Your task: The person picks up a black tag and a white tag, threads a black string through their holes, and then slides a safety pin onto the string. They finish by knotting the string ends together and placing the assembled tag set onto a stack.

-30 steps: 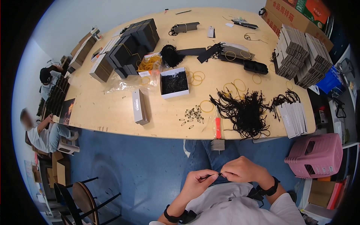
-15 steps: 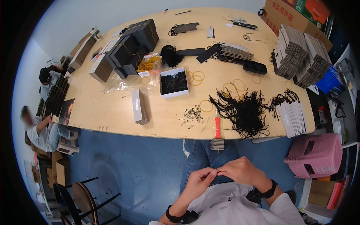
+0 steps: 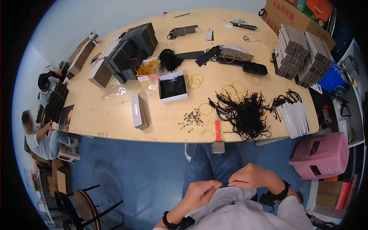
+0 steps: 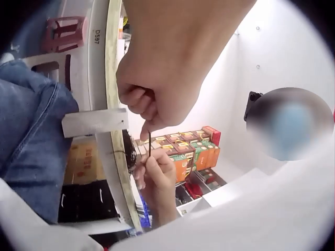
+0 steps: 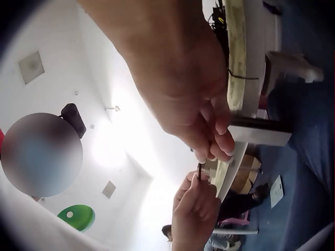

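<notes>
Low over the lap, my left hand (image 3: 200, 193) and my right hand (image 3: 251, 177) each pinch a short black cord (image 3: 224, 186) between thumb and fingers. A small gap parts the fingertips, and the cord (image 4: 149, 144) spans it taut in the left wrist view. From the right wrist view the same cord (image 5: 200, 171) runs between both sets of fingertips. A stack of grey cards (image 3: 218, 148) juts past the table edge in front of the hands. Behind it lie a red-handled tool (image 3: 217, 130) and a tangled pile of black cords (image 3: 249, 115).
Small metal pins (image 3: 191, 119) are scattered on the table (image 3: 168, 130), near an open white box (image 3: 173, 100) of black bits. White strung tags (image 3: 294, 118) lie at the right. A pink stool (image 3: 320, 155) stands on the floor at the right. Two people sit at the far left.
The fingertips were nearly together before; now they have drawn apart, with the black cord showing between them. The head view has shifted slightly. Things on the table stay in place.
</notes>
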